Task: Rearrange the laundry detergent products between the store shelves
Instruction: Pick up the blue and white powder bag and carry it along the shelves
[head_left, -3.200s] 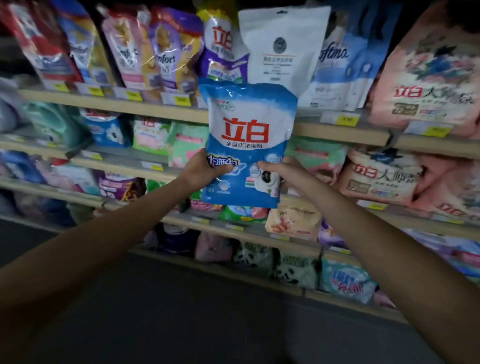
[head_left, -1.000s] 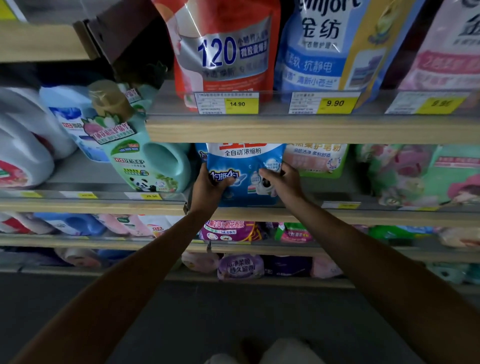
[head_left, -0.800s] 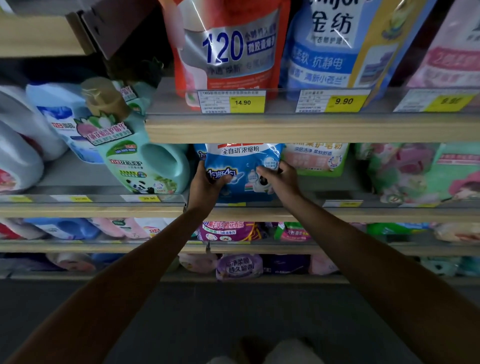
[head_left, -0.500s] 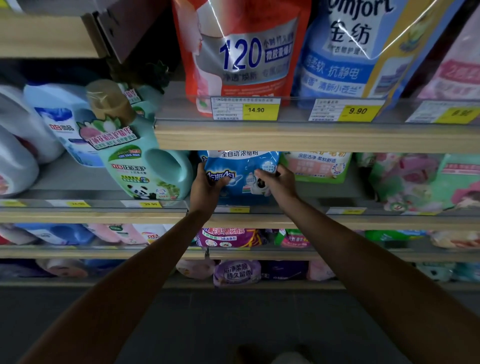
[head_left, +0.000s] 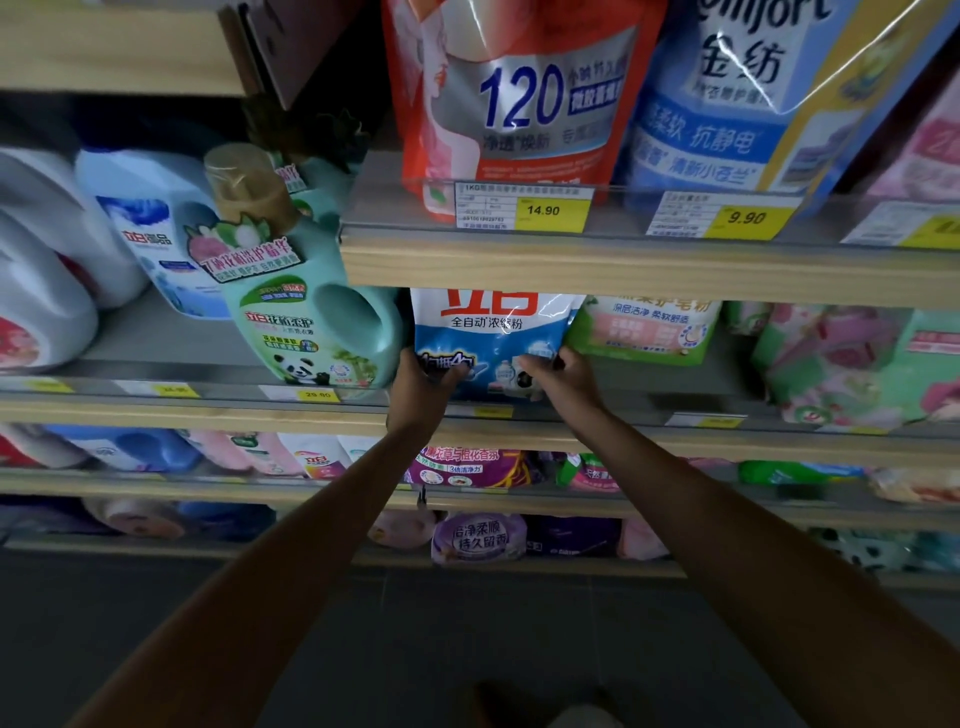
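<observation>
A blue and white detergent powder bag (head_left: 493, 332) with red characters stands upright on the second shelf (head_left: 649, 439), its top hidden behind the shelf board above (head_left: 623, 270). My left hand (head_left: 421, 384) grips its lower left corner and my right hand (head_left: 558, 376) grips its lower right corner. The bag sits between a green detergent jug (head_left: 317, 322) on its left and a green and pink pouch (head_left: 644, 327) on its right.
A red pouch (head_left: 519, 93) and a blue softener pouch (head_left: 737, 98) stand on the upper shelf behind price tags. White and blue jugs (head_left: 130, 234) fill the left bay. Pink and green bags (head_left: 852, 364) lie at right. Lower shelves hold several pouches (head_left: 462, 467).
Both hands carried the blue bag from in front of the shelves into the second shelf's gap beside the green jug. Over the last second the hands barely shifted.
</observation>
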